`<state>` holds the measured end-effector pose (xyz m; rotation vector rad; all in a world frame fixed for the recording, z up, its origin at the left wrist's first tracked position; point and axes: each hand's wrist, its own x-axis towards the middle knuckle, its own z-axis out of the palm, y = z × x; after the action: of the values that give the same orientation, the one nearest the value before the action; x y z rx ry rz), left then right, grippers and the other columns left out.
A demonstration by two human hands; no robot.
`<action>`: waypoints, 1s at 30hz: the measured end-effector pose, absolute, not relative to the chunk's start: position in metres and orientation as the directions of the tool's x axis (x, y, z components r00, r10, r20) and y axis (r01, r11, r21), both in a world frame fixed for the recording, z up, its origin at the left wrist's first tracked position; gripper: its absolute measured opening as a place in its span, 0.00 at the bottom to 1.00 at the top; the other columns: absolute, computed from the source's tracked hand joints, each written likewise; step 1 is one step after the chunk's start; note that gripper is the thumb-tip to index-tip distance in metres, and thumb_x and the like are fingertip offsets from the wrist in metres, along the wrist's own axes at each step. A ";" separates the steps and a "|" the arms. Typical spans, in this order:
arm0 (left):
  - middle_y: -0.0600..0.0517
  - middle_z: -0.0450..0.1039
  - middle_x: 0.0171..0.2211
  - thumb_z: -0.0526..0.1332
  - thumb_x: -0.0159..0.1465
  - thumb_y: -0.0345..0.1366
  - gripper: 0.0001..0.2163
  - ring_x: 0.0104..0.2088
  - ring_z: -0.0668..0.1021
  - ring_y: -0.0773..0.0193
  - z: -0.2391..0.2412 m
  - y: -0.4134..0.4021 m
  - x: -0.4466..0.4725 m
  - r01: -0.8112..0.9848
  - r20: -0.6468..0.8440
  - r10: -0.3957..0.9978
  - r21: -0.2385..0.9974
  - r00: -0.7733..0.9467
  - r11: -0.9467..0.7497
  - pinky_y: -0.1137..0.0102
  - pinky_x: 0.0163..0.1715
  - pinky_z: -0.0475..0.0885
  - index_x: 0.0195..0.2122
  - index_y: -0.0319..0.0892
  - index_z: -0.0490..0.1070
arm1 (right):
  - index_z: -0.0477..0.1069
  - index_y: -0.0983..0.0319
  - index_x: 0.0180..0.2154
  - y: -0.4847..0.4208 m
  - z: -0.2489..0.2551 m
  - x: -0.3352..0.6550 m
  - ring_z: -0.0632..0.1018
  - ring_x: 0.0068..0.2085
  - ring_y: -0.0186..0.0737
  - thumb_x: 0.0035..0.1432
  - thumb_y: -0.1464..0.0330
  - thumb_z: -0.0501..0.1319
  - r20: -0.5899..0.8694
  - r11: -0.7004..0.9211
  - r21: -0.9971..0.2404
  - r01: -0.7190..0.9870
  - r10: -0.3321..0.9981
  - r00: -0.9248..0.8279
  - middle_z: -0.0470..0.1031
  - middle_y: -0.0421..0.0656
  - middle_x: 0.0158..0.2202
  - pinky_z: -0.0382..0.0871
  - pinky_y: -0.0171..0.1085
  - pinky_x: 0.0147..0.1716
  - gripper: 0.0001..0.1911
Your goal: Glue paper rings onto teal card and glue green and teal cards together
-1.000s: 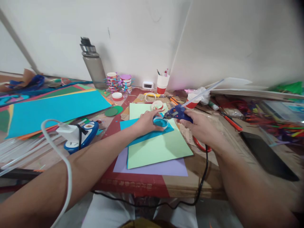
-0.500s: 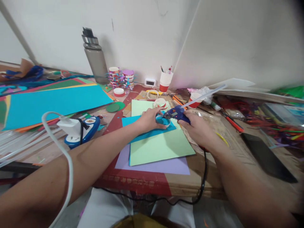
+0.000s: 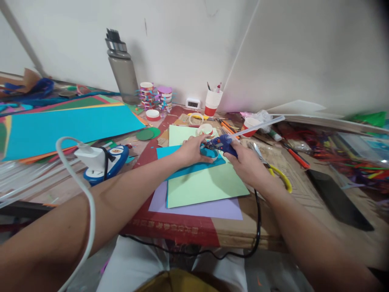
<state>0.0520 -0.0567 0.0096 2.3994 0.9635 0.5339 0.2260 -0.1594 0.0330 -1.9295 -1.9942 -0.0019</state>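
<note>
My left hand [image 3: 193, 152] is closed around the left side of a white paper ring [image 3: 214, 158], holding it on a blue paper sheet [image 3: 179, 172]. My right hand [image 3: 247, 162] grips a blue hot glue gun [image 3: 225, 144], its nozzle at the ring's far edge near my left fingers. A long clear glue stick [image 3: 261, 125] sticks out of the gun's back, and a black cord [image 3: 258, 219] hangs from it. Beneath the blue sheet lie a light green sheet [image 3: 209, 188] and a purple sheet [image 3: 197, 209].
Yellow-handled scissors [image 3: 282, 178] and a black phone [image 3: 338, 198] lie to the right. A blue power strip [image 3: 120, 160] with a white plug stands left. Behind are fringed cup pieces [image 3: 147, 96], a white clock [image 3: 193, 103], a pen cup [image 3: 212, 101] and a grey bottle [image 3: 123, 77].
The glue gun and my right hand have shifted slightly left along the ring, and the stick's end is lower. More of the scissors shows. My left hand keeps its hold on the ring.
</note>
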 end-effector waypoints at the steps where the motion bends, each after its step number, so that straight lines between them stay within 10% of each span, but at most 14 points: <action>1: 0.47 0.71 0.51 0.70 0.45 0.49 0.42 0.50 0.70 0.49 0.009 -0.056 0.052 0.517 0.169 0.715 0.582 0.678 -0.628 0.58 0.47 0.65 0.61 0.47 0.57 | 0.65 0.66 0.53 -0.160 0.033 0.226 0.73 0.49 0.52 0.61 0.64 0.51 0.258 0.067 -0.238 0.969 0.966 -0.004 0.73 0.53 0.49 0.66 0.43 0.44 0.21; 30: 0.50 0.71 0.50 0.70 0.46 0.46 0.40 0.49 0.71 0.50 0.008 -0.055 0.053 0.485 0.167 0.702 0.613 0.692 -0.624 0.59 0.47 0.64 0.60 0.49 0.58 | 0.65 0.60 0.46 -0.167 0.038 0.225 0.74 0.43 0.51 0.62 0.64 0.50 0.268 0.077 -0.090 0.993 0.962 -0.050 0.74 0.51 0.41 0.65 0.44 0.41 0.14</action>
<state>0.0529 -0.0547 0.0076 2.3660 0.9092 0.5367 0.2247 -0.1666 0.0379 -1.9673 -2.0987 -0.1727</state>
